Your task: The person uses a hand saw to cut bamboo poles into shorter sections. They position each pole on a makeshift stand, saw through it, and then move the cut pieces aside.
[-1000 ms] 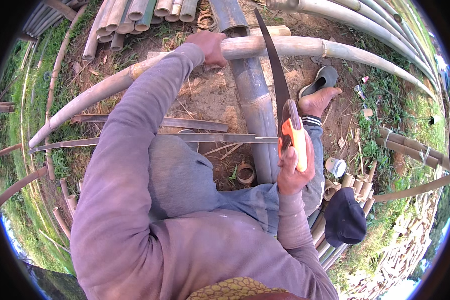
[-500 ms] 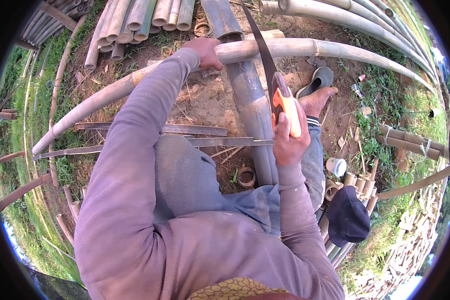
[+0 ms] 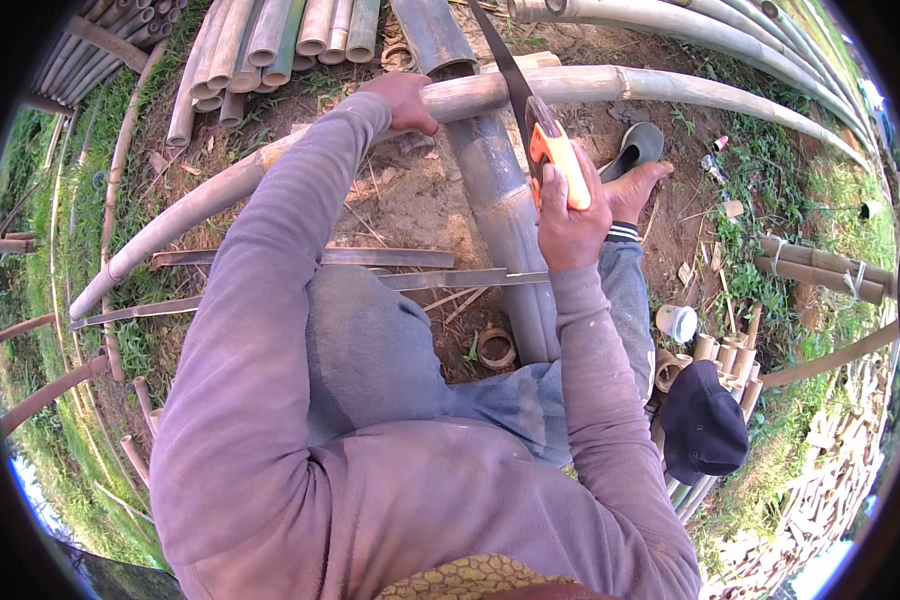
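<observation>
A long bamboo pole (image 3: 590, 84) lies crosswise in front of me, over a thicker bamboo support (image 3: 500, 200) that slants away from my legs. My left hand (image 3: 404, 102) is closed around the pole, just left of that support. In my right hand (image 3: 576, 222) is a handsaw (image 3: 511, 72), held by its orange handle. Its dark blade crosses the pole a little right of the support and points away from me. How deep the teeth sit in the bamboo cannot be seen.
Cut bamboo poles (image 3: 270, 50) are stacked at the far left, with longer poles (image 3: 690, 25) at the far right. Split bamboo strips (image 3: 370, 258) lie by my left knee. A dark cap (image 3: 705, 420) rests on short bamboo pieces (image 3: 725, 355), near a white cup (image 3: 676, 323).
My right hand has pushed the saw forward, away from my body, and its handle is now closer to the pole. My left hand keeps its grip on the pole.
</observation>
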The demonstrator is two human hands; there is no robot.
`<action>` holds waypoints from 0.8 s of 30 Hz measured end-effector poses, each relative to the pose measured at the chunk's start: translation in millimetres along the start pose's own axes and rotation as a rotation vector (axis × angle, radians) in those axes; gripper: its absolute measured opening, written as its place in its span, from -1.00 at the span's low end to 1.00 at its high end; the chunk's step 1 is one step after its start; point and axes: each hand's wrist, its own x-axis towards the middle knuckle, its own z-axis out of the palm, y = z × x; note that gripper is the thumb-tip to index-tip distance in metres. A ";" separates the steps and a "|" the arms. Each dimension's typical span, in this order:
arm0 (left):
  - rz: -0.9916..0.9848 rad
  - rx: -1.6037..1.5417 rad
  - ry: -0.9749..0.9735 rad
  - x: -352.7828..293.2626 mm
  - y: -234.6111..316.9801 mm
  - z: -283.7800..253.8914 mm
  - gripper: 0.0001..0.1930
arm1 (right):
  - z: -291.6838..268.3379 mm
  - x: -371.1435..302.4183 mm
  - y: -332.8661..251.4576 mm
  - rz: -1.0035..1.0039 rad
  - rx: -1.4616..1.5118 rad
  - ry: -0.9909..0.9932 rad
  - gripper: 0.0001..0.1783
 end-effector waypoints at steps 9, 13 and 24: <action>0.036 0.010 0.006 6.6 -3.6 3.4 -0.08 | -70.6 -123.8 -12.4 0.058 0.064 0.060 -0.45; 0.023 0.064 -0.061 3.9 6.0 -2.2 0.02 | 11.1 10.4 3.1 -0.032 -0.011 0.022 -0.55; 0.085 -0.030 -0.041 6.9 -7.0 2.6 -0.11 | -99.2 -155.2 -14.9 0.022 -0.067 -0.024 -0.37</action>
